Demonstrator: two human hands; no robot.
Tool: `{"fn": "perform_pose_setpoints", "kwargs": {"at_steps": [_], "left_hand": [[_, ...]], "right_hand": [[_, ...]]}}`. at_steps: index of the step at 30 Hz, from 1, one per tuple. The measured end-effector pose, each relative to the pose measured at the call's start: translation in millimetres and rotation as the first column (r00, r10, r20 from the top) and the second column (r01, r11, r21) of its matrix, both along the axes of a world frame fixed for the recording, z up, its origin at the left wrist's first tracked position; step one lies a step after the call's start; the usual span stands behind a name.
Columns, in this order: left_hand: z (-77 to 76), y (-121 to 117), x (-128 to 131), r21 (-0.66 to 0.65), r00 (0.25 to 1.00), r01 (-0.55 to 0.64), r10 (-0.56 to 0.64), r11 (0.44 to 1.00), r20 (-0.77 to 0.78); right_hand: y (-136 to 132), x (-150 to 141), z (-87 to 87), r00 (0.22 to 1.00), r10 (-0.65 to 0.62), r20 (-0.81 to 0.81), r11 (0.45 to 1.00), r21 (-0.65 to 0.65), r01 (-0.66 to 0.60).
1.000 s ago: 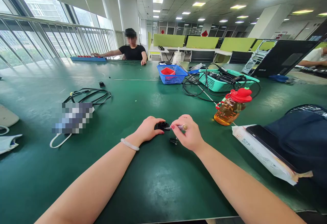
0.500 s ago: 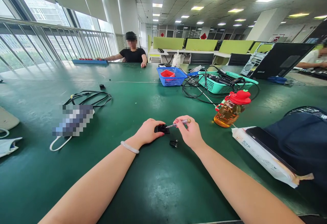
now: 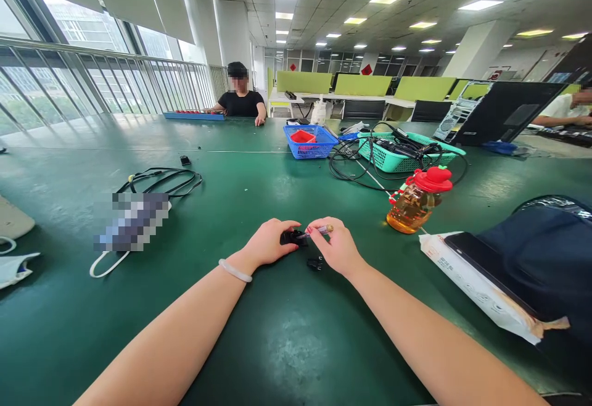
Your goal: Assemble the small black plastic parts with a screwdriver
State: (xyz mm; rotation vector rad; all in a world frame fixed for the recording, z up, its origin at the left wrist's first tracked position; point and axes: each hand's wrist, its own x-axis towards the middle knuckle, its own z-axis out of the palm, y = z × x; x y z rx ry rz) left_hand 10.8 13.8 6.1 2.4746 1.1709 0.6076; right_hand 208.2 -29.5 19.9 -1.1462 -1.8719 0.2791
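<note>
My left hand [image 3: 271,243] rests on the green table [image 3: 231,344], its fingers closed around a small black plastic part [image 3: 295,239]. A slim screwdriver [image 3: 325,229] with a clear handle is pinched in my right hand [image 3: 338,248]. Its shaft points left, and the tip reaches the black part; whether it sits in a slot or screw is too small to make out. Just below, between both hands, lies a second small black piece [image 3: 315,263] with metal prongs.
A bottle of amber drink [image 3: 411,208] stands right of my hands, beside a white packet [image 3: 476,282] with a phone on it. Farther back are a blue basket [image 3: 312,150] and a green basket [image 3: 388,160] of cables. A coiled black cable [image 3: 185,184] lies left.
My right hand and the screwdriver have shifted left, closer to the black part. Across the table, the blue tray by the other person has moved to the right.
</note>
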Motion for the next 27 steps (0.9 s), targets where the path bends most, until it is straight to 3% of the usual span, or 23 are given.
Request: {"fn": "perform_pose_setpoints", "kwargs": {"at_steps": [3,6,10,13,16,20,23,27], "left_hand": [[0.9,-2,0,0.037,0.999,0.013,-0.014,0.999,0.036],[4.4,-3,-1,0.078,0.996,-0.026,0.019,0.997,0.084],[8.8,-4,-2,0.119,0.984,-0.083,0.062,0.989,0.169],[7.6,-2,-2,0.148,0.976,-0.160,0.134,0.976,0.174],[2.9,1,-4,0.190,0.973,-0.230,0.229,0.954,0.032],[-0.9,2,-11,0.279,0.929,-0.238,0.302,0.930,-0.214],[1.8,-1,-13,0.296,0.913,-0.223,0.306,0.929,-0.271],[6.7,-4,-9,0.230,0.940,-0.222,0.271,0.948,-0.209]], "right_hand": [[0,0,-1.2,1.000,0.004,-0.026,1.000,-0.020,-0.005],[0,4,-0.4,0.982,-0.039,-0.185,0.999,-0.014,0.037],[5,15,3.4,0.832,-0.142,-0.537,0.989,-0.041,0.142],[12,24,2.8,0.766,-0.156,-0.623,0.987,-0.069,0.145],[21,30,-2.8,0.725,-0.173,-0.667,0.984,-0.140,0.106],[30,38,-11.0,0.633,-0.187,-0.751,0.970,-0.241,0.001],[32,40,-13.7,0.678,-0.144,-0.721,0.940,-0.313,-0.133],[29,32,-14.1,0.746,-0.090,-0.660,0.896,-0.381,-0.229]]}}
